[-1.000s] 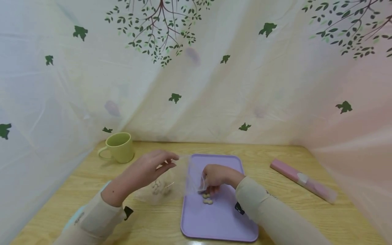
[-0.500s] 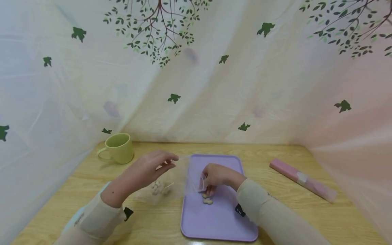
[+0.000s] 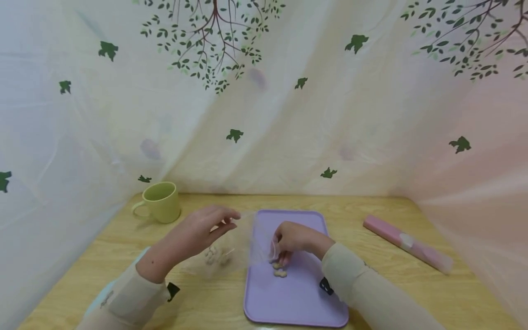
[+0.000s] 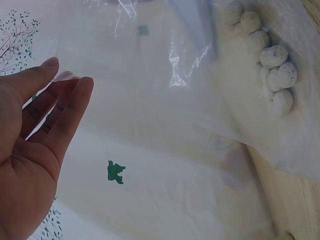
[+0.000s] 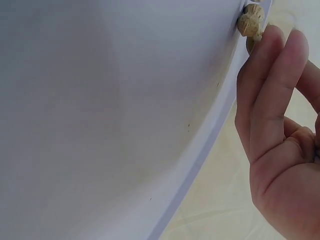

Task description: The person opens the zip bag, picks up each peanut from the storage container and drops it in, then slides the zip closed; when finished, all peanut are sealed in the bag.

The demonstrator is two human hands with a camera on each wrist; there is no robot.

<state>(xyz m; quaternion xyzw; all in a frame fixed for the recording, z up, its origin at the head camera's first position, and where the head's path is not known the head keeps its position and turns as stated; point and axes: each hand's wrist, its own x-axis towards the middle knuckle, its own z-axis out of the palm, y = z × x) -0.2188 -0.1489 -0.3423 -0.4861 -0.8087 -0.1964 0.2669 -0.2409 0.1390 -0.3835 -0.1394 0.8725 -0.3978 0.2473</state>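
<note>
A clear plastic bag (image 3: 243,238) with several peanuts (image 3: 216,255) inside lies slanting from the table onto a purple tray (image 3: 297,298). My left hand (image 3: 208,229) pinches the bag's upper edge between thumb and fingertips; the left wrist view shows the bag film (image 4: 185,100) stretched away from that left hand (image 4: 45,125), with the bagged peanuts (image 4: 280,75) beyond. At the bag's mouth, my right hand (image 3: 294,238) grips its edge, thumb side partly hidden. Loose peanuts (image 3: 280,273) lie on the tray just below the right fingers. In the right wrist view, the right hand's fingertips (image 5: 295,45) are close beside peanuts (image 5: 251,21).
A green mug (image 3: 162,204) stands at the back left of the wooden table (image 3: 206,307). On the right lies a pink rolled item (image 3: 408,243). Something light blue (image 3: 103,291) is partly hidden behind the left forearm. A leaf-patterned curtain (image 3: 280,151) encloses the table.
The right hand's lower fingers have shifted slightly left, towards the bag's mouth and the loose peanuts. My left hand keeps its hold on the bag with little movement.
</note>
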